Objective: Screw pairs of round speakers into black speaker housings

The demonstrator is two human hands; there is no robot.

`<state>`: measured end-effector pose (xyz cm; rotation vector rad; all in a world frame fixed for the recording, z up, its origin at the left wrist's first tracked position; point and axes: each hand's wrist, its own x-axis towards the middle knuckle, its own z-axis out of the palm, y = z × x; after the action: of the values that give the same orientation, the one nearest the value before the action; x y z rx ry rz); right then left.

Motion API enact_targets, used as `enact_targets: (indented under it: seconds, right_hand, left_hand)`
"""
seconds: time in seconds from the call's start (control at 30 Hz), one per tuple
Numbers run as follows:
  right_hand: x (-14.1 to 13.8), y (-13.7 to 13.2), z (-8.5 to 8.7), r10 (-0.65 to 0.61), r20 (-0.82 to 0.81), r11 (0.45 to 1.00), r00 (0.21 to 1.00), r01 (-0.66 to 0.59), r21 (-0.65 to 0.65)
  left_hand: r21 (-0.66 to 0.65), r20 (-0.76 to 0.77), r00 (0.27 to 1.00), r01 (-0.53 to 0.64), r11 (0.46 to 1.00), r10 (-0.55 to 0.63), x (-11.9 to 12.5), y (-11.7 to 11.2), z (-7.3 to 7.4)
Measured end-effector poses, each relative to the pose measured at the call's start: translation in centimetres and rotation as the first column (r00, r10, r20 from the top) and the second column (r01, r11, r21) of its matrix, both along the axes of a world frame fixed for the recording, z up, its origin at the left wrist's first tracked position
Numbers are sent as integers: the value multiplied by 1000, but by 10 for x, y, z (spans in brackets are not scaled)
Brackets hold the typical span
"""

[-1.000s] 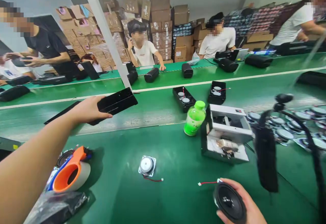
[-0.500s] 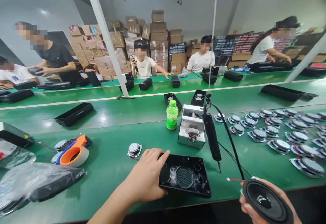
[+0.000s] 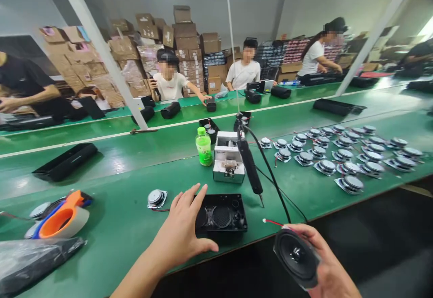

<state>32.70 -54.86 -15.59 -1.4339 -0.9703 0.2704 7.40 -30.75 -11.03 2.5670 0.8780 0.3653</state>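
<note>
A black speaker housing (image 3: 223, 216) with round openings lies on the green bench (image 3: 128, 225) near its front edge. My left hand (image 3: 181, 232) rests against the housing's left end, fingers spread and thumb below it. My right hand (image 3: 324, 266) is closed around a black round speaker driver (image 3: 296, 257) with a red and white lead, held off the bench's front edge at the lower right. A small silver speaker driver (image 3: 156, 197) with a red wire lies just left of the housing. A hanging electric screwdriver (image 3: 250, 165) dangles on a black cable above the housing's right side.
A green bottle (image 3: 203, 147) and a white open box (image 3: 229, 158) stand behind the housing. Several silver drivers (image 3: 338, 158) lie in rows at the right. An orange tape dispenser (image 3: 61, 216) and a plastic bag (image 3: 30, 262) sit at the left. Other people work at the far conveyor.
My left hand brought the black housing from the conveyor to the bench front and has loosened from a grasp to a flat rest. My view has turned right; the right hand still holds the driver.
</note>
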Motion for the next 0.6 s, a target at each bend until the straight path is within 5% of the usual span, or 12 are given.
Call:
enact_targets:
  seconds: [0.1,0.2,0.27,0.33,0.43,0.53,0.6]
  right_hand:
    - [-16,14,19,108,164,991,981,-119,60]
    - [-28,27,29,240,336,962,911,-270,46]
    - [-33,32,33,301,423,943,855,-334,4]
    - [-37,34,35,304,481,943,823,-331,-29]
    - [-42,32,35,277,526,956,804,-286,-66]
    - [-44,31,31,264,528,964,807,-237,-120]
    - [-44,32,28,263,528,965,808,-221,-144]
  left_hand:
    - [-331,319,947,70,941,42,0,-43,4]
    - [-673,458,888,373,639,-35,15,-79,10]
    - [-731,494,869,403,551,20,27,-89,13]
    - [-706,519,848,353,614,109,35,-92,12]
    - [-560,607,779,282,779,155,34,-92,9]
    - [-205,724,689,219,954,-2,27,-95,2]
    - [64,726,667,181,981,-170,25,-101,-7]
